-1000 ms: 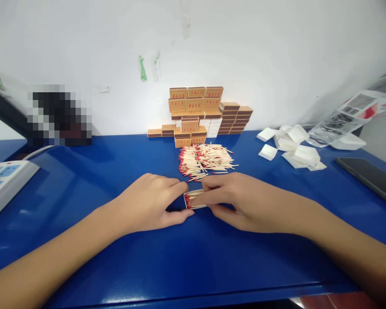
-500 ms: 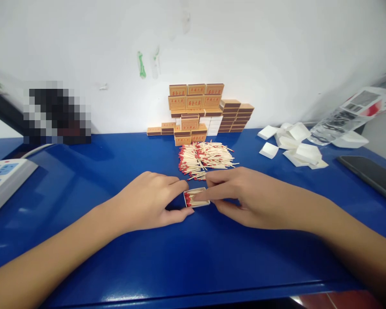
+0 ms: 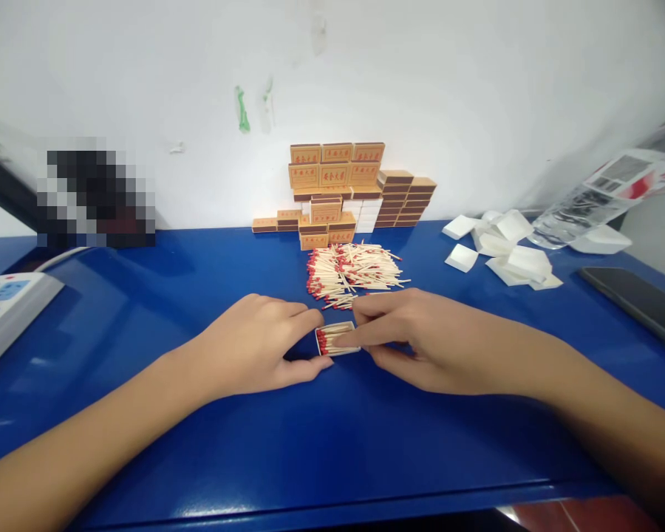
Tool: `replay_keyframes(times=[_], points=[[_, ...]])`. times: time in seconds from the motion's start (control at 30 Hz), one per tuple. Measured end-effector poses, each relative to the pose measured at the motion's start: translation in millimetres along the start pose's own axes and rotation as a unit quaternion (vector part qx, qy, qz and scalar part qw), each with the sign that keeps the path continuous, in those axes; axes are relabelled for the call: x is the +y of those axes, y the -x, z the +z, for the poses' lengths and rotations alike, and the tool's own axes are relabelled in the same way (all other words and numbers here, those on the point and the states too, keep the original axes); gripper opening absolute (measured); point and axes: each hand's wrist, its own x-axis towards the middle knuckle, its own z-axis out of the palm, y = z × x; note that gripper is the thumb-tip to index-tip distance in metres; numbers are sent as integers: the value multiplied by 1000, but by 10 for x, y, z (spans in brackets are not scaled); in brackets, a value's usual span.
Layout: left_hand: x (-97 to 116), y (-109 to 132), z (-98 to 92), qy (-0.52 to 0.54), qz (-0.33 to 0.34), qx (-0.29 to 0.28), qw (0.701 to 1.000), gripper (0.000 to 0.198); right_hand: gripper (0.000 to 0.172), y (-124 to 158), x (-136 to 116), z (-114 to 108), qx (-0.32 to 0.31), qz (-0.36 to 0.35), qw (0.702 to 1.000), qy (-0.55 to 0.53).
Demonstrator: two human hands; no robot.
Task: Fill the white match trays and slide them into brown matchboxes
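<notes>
A small white matchbox tray (image 3: 351, 326) lies on the blue table, with a layer of matches (image 3: 326, 343) in it, their red heads at the left end. My left hand (image 3: 258, 343) has its thumb and forefinger closed about the tray's left end, one at the near side and one at the far side. The forefinger of my right hand (image 3: 429, 340) reaches over the right end and rests on the matches. Its thumb is stretched out apart below, and the other fingers are curled. Just beyond the tray is a loose heap of red-tipped matches (image 3: 360, 270).
Stacked orange matchboxes (image 3: 335, 175) stand against the wall, with brown-sided boxes (image 3: 394, 199) beside them. Several white trays (image 3: 513, 227) lie at the right, near a plastic bottle (image 3: 573, 203) and a dark phone (image 3: 635, 299). A white device with blue keys (image 3: 11, 303) sits at the left.
The whole view has shifted very slightly. Both hands keep the same position at the tray, and nothing has visibly been picked up or let go.
</notes>
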Motion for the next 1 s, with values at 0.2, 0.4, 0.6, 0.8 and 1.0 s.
replay_keyframes(times=[0.2,0.4,0.6,0.8,1.0], points=[[2,2,1,1,-2,-4,1000,30,40,-12,-17,8,-12,-2,1000,-8],[-4,-2,-3,-7,4,3,1000,32,37,-4,15,-4,-3,8,1000,3],[6,4,-17,-3,0,0,1000,33,35,3,18,-36,0,19,1000,13],[16,-3,-30,-2,-4,-10,1000,31,29,1,15,-61,-16,35,999,23],[18,14,-32,-3,-5,-10,1000,31,31,-6,30,-34,1,36,999,23]])
